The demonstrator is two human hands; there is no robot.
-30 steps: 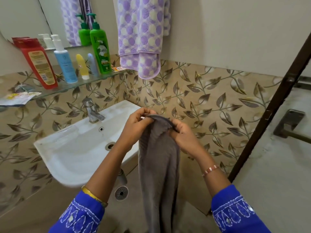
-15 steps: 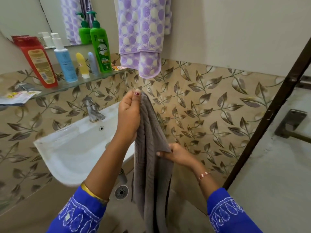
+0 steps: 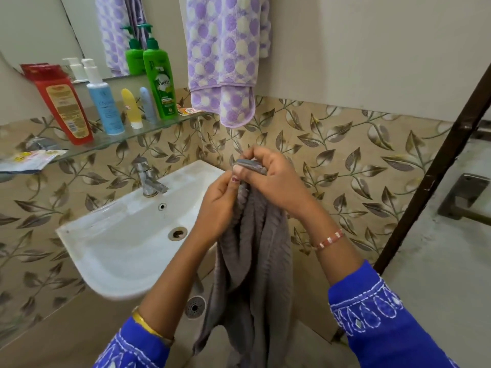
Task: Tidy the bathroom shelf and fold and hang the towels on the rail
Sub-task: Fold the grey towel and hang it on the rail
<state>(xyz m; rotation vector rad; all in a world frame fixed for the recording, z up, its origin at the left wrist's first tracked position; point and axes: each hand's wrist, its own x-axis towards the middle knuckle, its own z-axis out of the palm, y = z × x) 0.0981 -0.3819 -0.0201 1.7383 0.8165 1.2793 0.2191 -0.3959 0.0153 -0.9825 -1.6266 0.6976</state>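
Note:
A grey ribbed towel [image 3: 252,266] hangs down in front of me beside the sink. My left hand [image 3: 218,205] grips its upper part from the left. My right hand [image 3: 273,179] pinches the towel's top edge just above, the two hands touching. A purple and white spotted towel [image 3: 225,62] hangs folded on the wall above; its rail is out of view. The glass shelf [image 3: 111,140] on the left carries a red bottle [image 3: 63,104], a blue bottle [image 3: 105,102], a yellow tube [image 3: 131,107], a grey-blue tube [image 3: 148,104] and a green pump bottle [image 3: 159,81].
A white sink [image 3: 127,243] with a chrome tap [image 3: 147,179] sits below the shelf. Sachets [image 3: 26,160] lie at the shelf's left end and a small packet [image 3: 188,110] at its right end. A mirror [image 3: 87,33] hangs above. A dark door frame [image 3: 435,166] slants at the right.
My right hand has come up from the towel's lower edge to the top and joined my left hand, bringing the towel's lower part up with it. My left hand has dropped slightly.

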